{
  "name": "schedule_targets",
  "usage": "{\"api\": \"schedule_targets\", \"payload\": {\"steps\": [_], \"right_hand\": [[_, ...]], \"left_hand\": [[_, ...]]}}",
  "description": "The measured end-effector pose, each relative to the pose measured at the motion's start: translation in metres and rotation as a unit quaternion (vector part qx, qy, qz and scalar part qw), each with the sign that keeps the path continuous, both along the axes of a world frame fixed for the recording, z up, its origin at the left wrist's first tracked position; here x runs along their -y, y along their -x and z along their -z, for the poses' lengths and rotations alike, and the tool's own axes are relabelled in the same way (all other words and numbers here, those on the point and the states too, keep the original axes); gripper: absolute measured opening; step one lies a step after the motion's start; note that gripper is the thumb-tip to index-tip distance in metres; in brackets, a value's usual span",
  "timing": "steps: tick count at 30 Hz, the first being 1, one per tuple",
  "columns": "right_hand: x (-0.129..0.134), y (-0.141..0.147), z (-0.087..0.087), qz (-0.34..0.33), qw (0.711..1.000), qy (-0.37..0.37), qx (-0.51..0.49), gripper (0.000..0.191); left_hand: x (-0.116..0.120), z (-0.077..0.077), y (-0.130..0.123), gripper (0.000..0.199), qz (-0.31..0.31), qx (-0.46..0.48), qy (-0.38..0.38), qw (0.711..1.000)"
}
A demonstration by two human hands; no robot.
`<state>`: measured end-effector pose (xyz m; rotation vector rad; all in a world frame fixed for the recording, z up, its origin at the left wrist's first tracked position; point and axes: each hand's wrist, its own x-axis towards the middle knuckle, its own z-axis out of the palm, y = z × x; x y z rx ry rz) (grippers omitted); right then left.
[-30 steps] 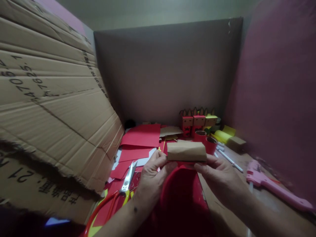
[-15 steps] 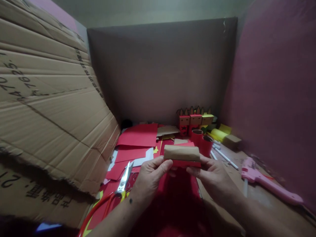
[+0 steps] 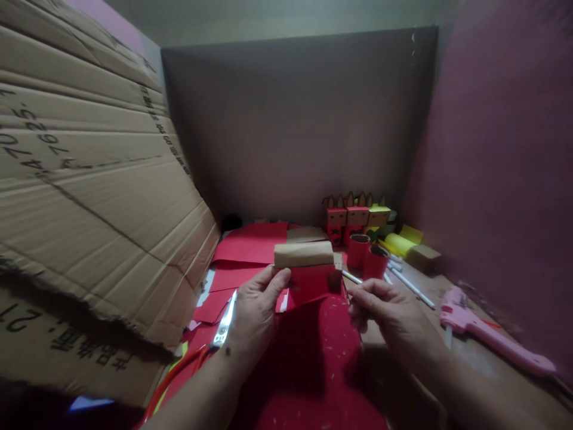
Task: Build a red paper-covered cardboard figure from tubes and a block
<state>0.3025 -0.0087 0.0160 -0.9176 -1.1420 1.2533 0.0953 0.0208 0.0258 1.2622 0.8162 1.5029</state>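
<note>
The right hand (image 3: 376, 307) has let go of the small tan-and-red paper piece (image 3: 311, 279) and moved off, and the piece has tipped to show more of its red side below the tan strip. I see it raised just below the middle of the view, above a dark red surface (image 3: 335, 358). Taking it as the clock's centre, the left hand (image 3: 259, 307) is at eight o'clock, pinching the piece's left edge, thumb in front. The right hand is at four o'clock, apart from it, fingers curled; I cannot tell whether its fingertips grip anything. Scissors (image 3: 226, 319) lie at eight, partly behind the left hand. Red sheets (image 3: 253, 242) spread at ten, horned box-headed figures (image 3: 357, 216) stand at two, two red tubes (image 3: 375, 263) at three, and a pink glue gun (image 3: 492, 340) lies between three and four.
</note>
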Motion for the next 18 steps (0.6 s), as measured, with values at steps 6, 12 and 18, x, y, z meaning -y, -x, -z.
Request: {"api": "schedule_targets", "payload": {"steps": [6, 12, 18], "right_hand": [[0.001, 0.003, 0.003, -0.002, 1.000, 0.002, 0.003, 0.017], [-0.001, 0.005, 0.007, -0.037, 0.998, 0.035, -0.022, 0.024], [0.000, 0.009, 0.014, -0.058, 0.997, 0.042, -0.026, 0.030]], "left_hand": [[0.015, -0.015, 0.004, 0.020, -0.094, -0.080, -0.145, 0.982], [0.013, -0.014, 0.004, 0.014, -0.064, -0.127, -0.175, 0.974], [0.007, 0.000, 0.003, 0.017, -0.013, -0.139, -0.122, 0.983]]}}
